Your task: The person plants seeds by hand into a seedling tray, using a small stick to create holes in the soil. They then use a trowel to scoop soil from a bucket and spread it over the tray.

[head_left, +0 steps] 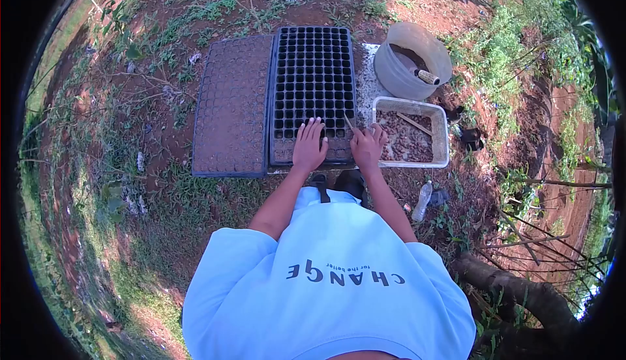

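My left hand (310,144) lies with fingers stretched out on the lower part of a black seedling tray (313,80). Most of the tray's cells look dark and hollow; the bottom rows are filled with brown soil. At the tray's lower right, my right hand (367,144) is closed on a thin stick (350,124), whose tip points up and left over the cells. Just right of that hand is a white rectangular tub (446,140) of small reddish-brown pieces, with another stick (414,123) lying in it.
A soil-filled tray (231,106) lies at the left. Behind the tub stands a round translucent container (395,73) with soil and a dark-ended object inside. A clear bottle (422,201) lies on the ground at the right, near a thick branch (515,288).
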The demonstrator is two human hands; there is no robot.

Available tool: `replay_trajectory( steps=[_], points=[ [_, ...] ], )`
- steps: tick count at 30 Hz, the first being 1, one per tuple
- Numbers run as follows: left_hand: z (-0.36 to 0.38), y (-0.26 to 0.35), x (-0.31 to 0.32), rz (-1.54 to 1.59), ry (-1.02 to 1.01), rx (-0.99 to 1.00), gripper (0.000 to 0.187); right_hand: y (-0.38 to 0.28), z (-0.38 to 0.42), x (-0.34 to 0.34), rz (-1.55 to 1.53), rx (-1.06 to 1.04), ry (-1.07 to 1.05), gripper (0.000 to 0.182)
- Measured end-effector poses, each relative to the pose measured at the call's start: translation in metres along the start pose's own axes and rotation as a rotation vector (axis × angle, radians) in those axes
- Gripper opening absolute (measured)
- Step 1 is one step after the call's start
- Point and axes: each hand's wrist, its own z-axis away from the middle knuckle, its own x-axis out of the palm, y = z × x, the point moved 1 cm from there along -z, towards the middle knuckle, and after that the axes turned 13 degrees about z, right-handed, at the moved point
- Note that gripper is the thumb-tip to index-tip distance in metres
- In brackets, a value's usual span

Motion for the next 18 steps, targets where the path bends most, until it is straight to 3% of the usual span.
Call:
replay_trajectory(
  steps=[5,10,13,18],
  points=[
    [0.0006,-0.0002,0.0005,-0.004,-0.007,-0.005,0.046,0.0033,-0.0010,0.0042,0.058,0.114,-0.042,0.025],
    [0.0001,-0.0002,0.0000,0.009,0.006,0.001,0.044,0.0005,0.0013,0.0013,0.004,-0.044,-0.032,0.028],
    [0.0002,0.0001,0.0000,0.027,0.033,0.025,0.044,-0.0001,-0.0013,0.0037,0.070,0.054,0.016,0.026],
    [-0.0002,0.0003,0.0000,0.027,0.021,0.015,0.044,0.0011,0.0010,-0.0019,-0.018,-0.001,0.007,0.026]
  ],
)
